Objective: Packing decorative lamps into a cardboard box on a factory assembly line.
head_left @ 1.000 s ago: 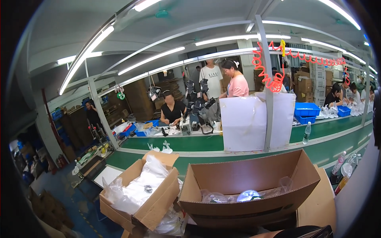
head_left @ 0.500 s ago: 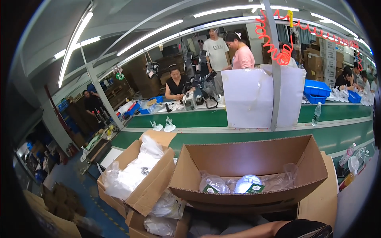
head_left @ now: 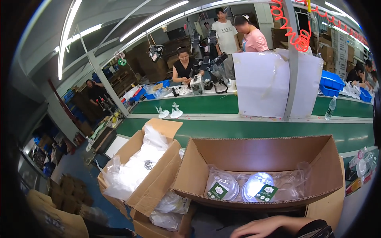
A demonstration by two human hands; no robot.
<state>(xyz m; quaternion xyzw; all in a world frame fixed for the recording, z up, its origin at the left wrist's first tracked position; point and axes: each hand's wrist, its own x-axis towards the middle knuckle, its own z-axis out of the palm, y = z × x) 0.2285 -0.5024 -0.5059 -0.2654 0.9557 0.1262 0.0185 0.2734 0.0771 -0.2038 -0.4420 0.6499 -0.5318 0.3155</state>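
My right hand (head_left: pixel 260 227) reaches in from the lower right edge, below the front wall of a long open cardboard box (head_left: pixel 258 205). Its fingers stretch leftward with nothing visible in them, though the picture's edge cuts off their tips. My left hand is out of view. In the box lie two round clear plastic packages, a left one (head_left: pixel 229 183) and a brightly lit right one (head_left: pixel 251 183), each with a green card. Clear plastic film (head_left: pixel 291 186) is bunched beside them.
A second open carton (head_left: pixel 158 180) with white plastic bags stands left, above a lower carton (head_left: pixel 143 226). Behind runs a green conveyor (head_left: pixel 214 127) with two small white figurines (head_left: pixel 176 111) and a bottle (head_left: pixel 330 108). A post (head_left: pixel 294 79) rises there. Co-workers sit and stand beyond; another is lower left.
The view has shifted, showing the box interior more fully. My right hand has come into view where only the forearm showed. A person's yellowish clothing shows more at lower left.
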